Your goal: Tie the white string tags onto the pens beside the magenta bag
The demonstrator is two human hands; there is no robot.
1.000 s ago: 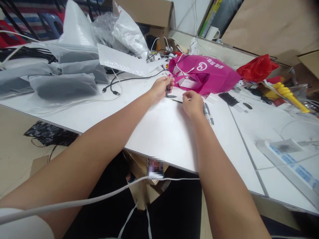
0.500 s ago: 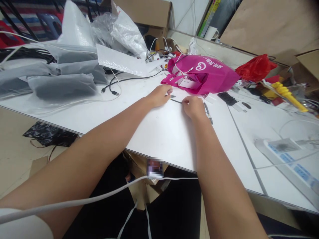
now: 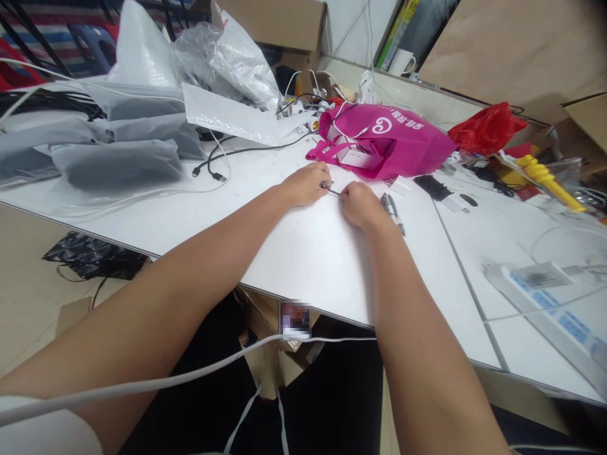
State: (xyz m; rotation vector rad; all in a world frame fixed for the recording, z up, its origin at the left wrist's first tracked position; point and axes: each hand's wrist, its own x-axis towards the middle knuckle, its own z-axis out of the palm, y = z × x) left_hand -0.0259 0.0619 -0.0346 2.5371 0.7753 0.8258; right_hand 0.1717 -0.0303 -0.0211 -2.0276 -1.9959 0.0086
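Both hands are close together over the white table, just in front of a pink bag. My left hand is closed, its fingertips pinching a small dark pointed piece partly hidden by the fingers. From my right hand, also closed, a thin dark rod sticks out toward the left fingertips. Its kind is too small to make out, and I cannot tell whether it touches the piece. Grey-and-white pens lie right beside my right hand.
Grey plastic packages and a black cable lie on the left. At right are a white power strip, a yellow tool handle and a red plastic bag. A white cord crosses in front of me, below the table edge.
My right hand has shifted slightly left, shortening the visible stretch of rod between the hands. More of the pens beside it now shows. My left fingers have curled a little further round the small piece.
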